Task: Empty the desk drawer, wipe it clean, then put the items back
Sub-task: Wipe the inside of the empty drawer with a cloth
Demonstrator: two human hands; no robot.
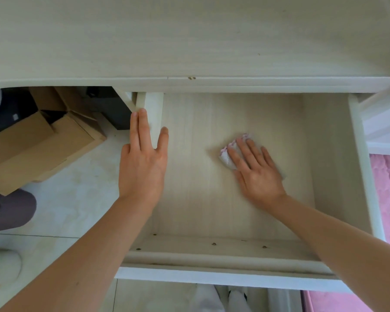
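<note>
The pale wooden desk drawer (212,246) stands pulled out, with nothing lying on its floor except a cloth. My right hand (256,172) lies flat with straight fingers on a white cloth with pink edging (226,157), pressing it on the drawer floor right of centre. My left hand (143,158) rests with straight fingers along the drawer's left wall (152,113), thumb inside the drawer. None of the drawer's items are in view.
The pale desk top (189,37) fills the upper part of the view. Brown cardboard boxes (38,143) and a dark box (113,104) sit on the floor under the desk at left. A pink quilted surface (387,188) lies at right.
</note>
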